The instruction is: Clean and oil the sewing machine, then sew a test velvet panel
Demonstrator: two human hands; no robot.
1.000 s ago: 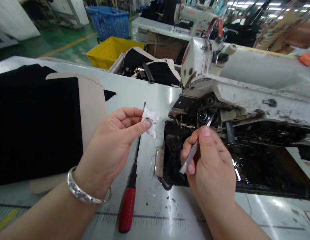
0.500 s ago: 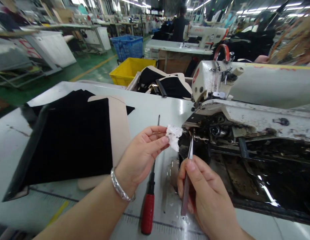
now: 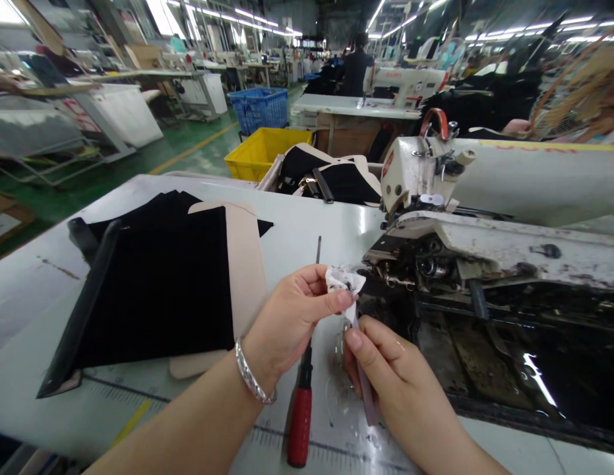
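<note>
My left hand [image 3: 291, 316] pinches a small, dirt-speckled white tissue [image 3: 344, 280] between thumb and fingers. My right hand [image 3: 393, 382] is closed round metal tweezers [image 3: 365, 386], and their tip reaches up into the tissue. Both hands are over the white table [image 3: 336, 224], just left of the tilted-back sewing machine [image 3: 485, 237], whose greasy underside and dark oil pan [image 3: 509, 356] are exposed. A red-handled screwdriver [image 3: 301, 422] lies on the table under my left hand, its shaft pointing away from me.
Black fabric pieces on beige backing [image 3: 158, 290] lie at the left of the table. A bin of black and beige pieces [image 3: 326, 175], a yellow crate [image 3: 260, 152] and a blue basket [image 3: 260, 105] stand beyond. A person stands at a far machine [image 3: 356, 66].
My right hand drew the tweezers back from the machine's underside and brought their tip to the tissue. My left hand moved the tissue toward it. The camera view tilted up.
</note>
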